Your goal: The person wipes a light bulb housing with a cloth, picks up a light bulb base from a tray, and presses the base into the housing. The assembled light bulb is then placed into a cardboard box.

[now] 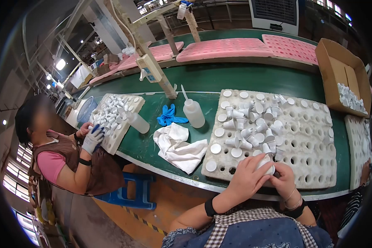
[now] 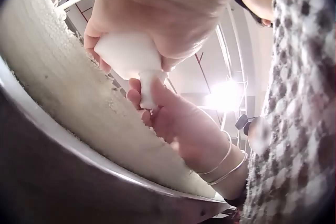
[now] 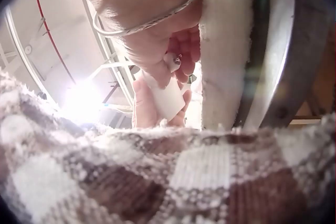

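In front of my body, both hands hold one white, smooth piece [image 1: 267, 167] with a wide flared body and a narrow stem. My left hand [image 1: 247, 175] wraps its fingers round the wide body [image 2: 126, 56], as the left wrist view shows from below. My right hand [image 1: 284, 182] pinches the narrow stem [image 2: 149, 91] between thumb and fingers. In the right wrist view the stem's end pokes out of my right hand [image 3: 152, 43]. Both hands are over the near edge of a pale board with holes [image 1: 314, 165], where similar white pieces [image 1: 258, 128] lie heaped.
Left of the board lie a white cloth [image 1: 180, 146], a squeeze bottle [image 1: 194, 113] and a blue glove [image 1: 167, 115]. A carton [image 1: 343, 76] of white pieces stands at back right. Another person [image 1: 70, 159] works at the left; pink perforated boards [image 1: 223, 48] line the back.
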The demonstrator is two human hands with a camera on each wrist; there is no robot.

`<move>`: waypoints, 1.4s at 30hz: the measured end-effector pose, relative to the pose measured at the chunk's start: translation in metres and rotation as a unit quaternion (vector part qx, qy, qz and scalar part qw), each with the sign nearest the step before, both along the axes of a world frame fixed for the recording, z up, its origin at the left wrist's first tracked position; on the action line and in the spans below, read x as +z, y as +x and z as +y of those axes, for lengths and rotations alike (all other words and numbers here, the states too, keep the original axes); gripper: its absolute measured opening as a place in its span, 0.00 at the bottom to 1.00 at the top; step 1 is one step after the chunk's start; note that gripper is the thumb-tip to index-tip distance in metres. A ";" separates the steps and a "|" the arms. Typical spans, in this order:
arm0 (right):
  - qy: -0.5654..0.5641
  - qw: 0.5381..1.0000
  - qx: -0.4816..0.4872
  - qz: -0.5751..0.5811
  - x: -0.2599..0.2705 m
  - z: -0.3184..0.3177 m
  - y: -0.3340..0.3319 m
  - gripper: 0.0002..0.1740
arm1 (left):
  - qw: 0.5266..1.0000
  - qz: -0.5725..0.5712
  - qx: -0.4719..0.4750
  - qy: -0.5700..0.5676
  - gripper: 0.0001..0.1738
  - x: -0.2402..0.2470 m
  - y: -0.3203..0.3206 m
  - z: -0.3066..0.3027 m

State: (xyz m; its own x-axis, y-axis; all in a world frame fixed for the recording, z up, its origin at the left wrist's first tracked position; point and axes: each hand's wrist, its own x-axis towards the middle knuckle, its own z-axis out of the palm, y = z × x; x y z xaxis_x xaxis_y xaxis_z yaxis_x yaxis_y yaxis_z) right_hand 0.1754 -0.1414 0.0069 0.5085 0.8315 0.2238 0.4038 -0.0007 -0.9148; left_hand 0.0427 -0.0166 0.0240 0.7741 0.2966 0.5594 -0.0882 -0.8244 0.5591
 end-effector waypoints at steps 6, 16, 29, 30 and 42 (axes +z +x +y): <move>0.029 0.996 0.045 -0.076 -0.017 -0.002 0.009 0.16 | 0.998 -0.009 -0.057 0.038 0.23 0.003 0.001 -0.003; 0.011 0.999 0.036 -0.007 -0.002 0.000 0.000 0.13 | 0.998 -0.061 -0.021 0.008 0.21 0.005 -0.003 0.000; 0.007 0.998 0.044 -0.043 -0.010 -0.002 0.005 0.14 | 0.998 -0.056 -0.018 0.016 0.18 0.016 -0.004 0.002; 0.007 0.998 0.045 -0.042 -0.009 -0.002 0.003 0.14 | 0.996 -0.055 -0.067 0.018 0.19 0.018 -0.004 -0.001; 0.039 0.997 0.031 -0.054 -0.007 -0.002 0.000 0.13 | 0.998 -0.059 0.000 0.004 0.19 0.007 -0.008 0.002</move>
